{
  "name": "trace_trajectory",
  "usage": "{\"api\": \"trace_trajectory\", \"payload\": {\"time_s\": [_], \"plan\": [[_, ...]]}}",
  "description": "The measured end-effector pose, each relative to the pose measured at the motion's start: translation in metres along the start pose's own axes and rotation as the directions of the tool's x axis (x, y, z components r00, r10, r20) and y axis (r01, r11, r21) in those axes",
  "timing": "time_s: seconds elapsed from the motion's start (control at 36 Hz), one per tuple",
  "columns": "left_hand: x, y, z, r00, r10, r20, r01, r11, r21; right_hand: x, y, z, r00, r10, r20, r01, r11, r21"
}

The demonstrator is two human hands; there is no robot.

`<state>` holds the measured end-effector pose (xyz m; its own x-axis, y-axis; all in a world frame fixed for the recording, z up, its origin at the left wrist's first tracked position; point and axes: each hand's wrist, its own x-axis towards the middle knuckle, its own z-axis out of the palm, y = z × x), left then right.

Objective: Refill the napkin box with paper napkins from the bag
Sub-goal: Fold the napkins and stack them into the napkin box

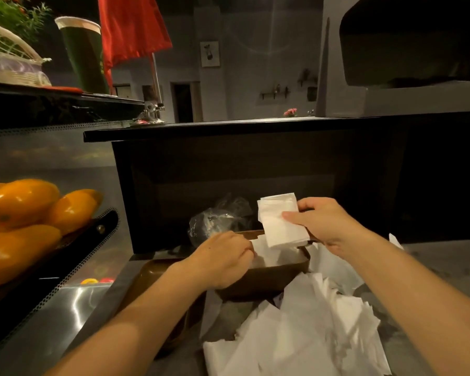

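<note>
- The right hand (326,223) pinches a small stack of folded white paper napkins (280,221) between thumb and curled fingers, holding it just above the far right part of the dark brown rectangular napkin box (266,278).
- The stack's long axis runs from far to near, tilted a little, with its lower edge pointing down toward the box's open top, so by my reading the coming move is a short drop down and slightly leftward into the box.
- The left hand (223,260) sits at the near left rim of the box, fingers curled over into the opening and touching white napkins already inside; whether it grips them or only presses them aside I cannot tell.
- The right hand is the one carrying the load and is directly over the target; the left hand is nearer the box's contents and seems to be making room.
- A crumpled clear plastic bag (215,221) lies just beyond the box, to its far left.
- A loose heap of white paper napkins (310,335) is spread on the grey counter (432,267) near and right of the box.
</note>
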<state>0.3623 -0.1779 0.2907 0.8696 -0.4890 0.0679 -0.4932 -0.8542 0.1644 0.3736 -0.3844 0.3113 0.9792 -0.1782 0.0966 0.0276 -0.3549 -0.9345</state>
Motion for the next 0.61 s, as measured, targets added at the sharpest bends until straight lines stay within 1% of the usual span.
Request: {"api": "trace_trajectory", "payload": {"time_s": [0.08,0.17,0.25,0.31,0.42,0.47,0.53,0.61], "plan": [[0.010,0.001,0.002,1.000,0.020,0.016,-0.020,1.000,-0.008,0.007,-0.002,0.000,1.000,0.010,-0.020,-0.010,1.000,0.014],[0.017,0.004,0.004,0.999,0.050,0.019,-0.050,0.999,-0.008,0.009,0.002,-0.003,1.000,0.000,-0.022,-0.001,0.998,-0.055],[0.021,0.005,0.005,0.999,0.047,0.017,-0.047,0.999,0.004,0.010,0.007,-0.001,1.000,0.010,-0.015,-0.012,0.996,-0.092],[0.019,0.001,0.006,0.999,0.036,-0.035,-0.036,0.999,0.005,0.011,0.008,0.000,1.000,0.015,-0.011,-0.016,0.995,-0.098],[0.007,-0.015,0.002,0.975,-0.015,-0.223,0.025,0.999,0.044,0.010,0.001,0.006,1.000,0.001,0.000,-0.001,0.996,-0.092],[0.002,-0.017,0.001,0.965,-0.045,-0.257,0.056,0.998,0.037,0.009,-0.003,0.013,1.000,0.005,0.029,-0.002,0.996,-0.093],[0.000,-0.017,0.002,0.971,-0.077,-0.226,0.082,0.997,0.011,0.007,-0.007,0.025,0.997,0.032,0.076,-0.022,0.992,-0.126],[-0.004,-0.019,0.006,0.979,-0.122,-0.166,0.125,0.992,0.009,0.002,-0.004,0.042,0.991,0.066,0.114,-0.036,0.968,-0.247]]}}
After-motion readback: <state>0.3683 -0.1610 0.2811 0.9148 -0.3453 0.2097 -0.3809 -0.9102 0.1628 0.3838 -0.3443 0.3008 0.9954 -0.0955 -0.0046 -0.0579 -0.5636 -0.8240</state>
